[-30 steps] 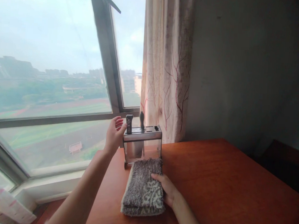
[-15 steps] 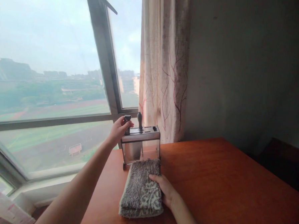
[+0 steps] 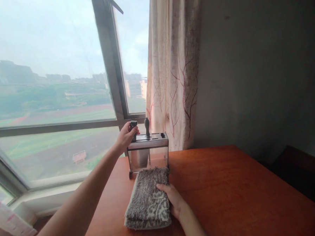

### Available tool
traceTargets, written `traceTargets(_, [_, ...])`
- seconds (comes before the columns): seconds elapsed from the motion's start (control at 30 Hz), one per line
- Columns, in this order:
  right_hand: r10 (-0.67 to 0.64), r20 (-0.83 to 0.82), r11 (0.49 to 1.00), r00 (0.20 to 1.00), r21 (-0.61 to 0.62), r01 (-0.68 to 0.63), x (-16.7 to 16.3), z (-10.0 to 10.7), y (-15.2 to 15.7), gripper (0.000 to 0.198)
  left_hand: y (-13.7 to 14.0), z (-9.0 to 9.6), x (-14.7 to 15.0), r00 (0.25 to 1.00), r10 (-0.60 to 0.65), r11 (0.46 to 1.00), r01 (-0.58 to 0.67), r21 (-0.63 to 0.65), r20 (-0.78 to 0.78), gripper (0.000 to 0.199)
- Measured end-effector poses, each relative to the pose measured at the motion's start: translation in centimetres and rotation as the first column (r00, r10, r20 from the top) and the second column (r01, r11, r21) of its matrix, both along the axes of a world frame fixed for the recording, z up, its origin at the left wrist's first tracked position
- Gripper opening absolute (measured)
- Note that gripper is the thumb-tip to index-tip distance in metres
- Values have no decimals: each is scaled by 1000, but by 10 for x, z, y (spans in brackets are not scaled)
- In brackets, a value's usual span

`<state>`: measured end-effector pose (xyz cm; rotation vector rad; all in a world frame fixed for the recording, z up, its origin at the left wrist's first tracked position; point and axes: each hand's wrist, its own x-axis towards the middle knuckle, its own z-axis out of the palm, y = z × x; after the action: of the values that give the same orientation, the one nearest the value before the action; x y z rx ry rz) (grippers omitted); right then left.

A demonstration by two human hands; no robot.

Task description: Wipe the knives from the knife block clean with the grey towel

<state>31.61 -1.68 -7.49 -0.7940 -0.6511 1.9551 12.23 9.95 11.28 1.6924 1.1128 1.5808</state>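
A clear-sided knife block (image 3: 159,156) with a metal top stands upright at the table's far left corner. My left hand (image 3: 126,134) is closed around a dark knife handle (image 3: 133,125) at the left end of its top. A second dark handle (image 3: 147,126) sticks up beside it, and a broad blade (image 3: 140,158) shows through the clear wall. In front of the block lies a folded grey towel (image 3: 148,200) with a pale pattern. My right hand (image 3: 173,199) grips the towel's right side, thumb on top and the other fingers hidden beneath or behind it.
The brown wooden table (image 3: 230,192) stretches to the right. A slanted window frame (image 3: 108,55) and a sill (image 3: 53,193) run along the left. Behind the block hangs a patterned curtain (image 3: 173,69), beside a dark grey wall (image 3: 249,77).
Almost nothing differs. Both hands keep their holds, and the towel and knife handle appear a few pixels further left.
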Motion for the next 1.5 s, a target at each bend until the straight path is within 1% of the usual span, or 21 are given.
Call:
traceTargets(0.1, [-4, 18, 1000, 1000, -12, 4, 0, 0, -1, 30, 0, 2, 0, 1000, 15, 1000, -15, 10, 20, 29])
traceTargets(0.23, [-2, -5, 1000, 1000, -19, 2, 0, -2, -1, 29, 0, 10, 1, 999, 20, 1000, -21, 23, 40, 29])
traceTargets(0.43, [-2, -2, 1000, 1000, -24, 2, 0, -2, -1, 29, 3, 27, 4, 998, -4, 998, 0, 57, 68, 24])
traceTargets(0.63, [3, 4, 1000, 1000, -25, -3, 0, -1, -1, 27, 6, 46, 8, 998, -25, 995, 19, 101, 57, 25])
traceTargets(0.8, [5, 21, 1000, 1000, -22, -5, -1, -1, -1, 24, 6, 68, 13, 997, -39, 991, 30, 132, 60, 22])
traceTargets(0.93, [1, 22, 1000, 1000, -28, -1, 0, -1, -1, 25, 7, 90, 18, 997, -46, 978, 32, 207, 60, 17])
traceTargets(1.1, [-3, 25, 1000, 1000, -23, 3, 0, -2, -1, 29, 8, 120, 27, 996, -36, 949, 8, 315, 83, 10])
traceTargets(1.2, [-3, 29, 1000, 1000, -12, 3, 0, -5, 0, 30, 5, 136, 32, 990, -22, 920, -35, 389, 139, 5])
traceTargets(1.27, [0, 28, 1000, 1000, -10, 0, -1, -7, 0, 29, 3, 144, 33, 983, -39, 899, -45, 436, 182, 5])
traceTargets(1.37, [4, 28, 1000, 1000, -16, -4, -1, -8, 1, 29, -1, 150, 33, 969, -95, 895, -18, 445, 230, 8])
traceTargets(1.43, [8, 30, 1000, 1000, -21, -7, -1, -6, 0, 29, -4, 150, 34, 959, -114, 911, -4, 413, 259, 10])
traceTargets(1.5, [6, 33, 1000, 999, -25, -5, -1, -5, 0, 28, -5, 145, 34, 951, -113, 924, -6, 382, 287, 11])
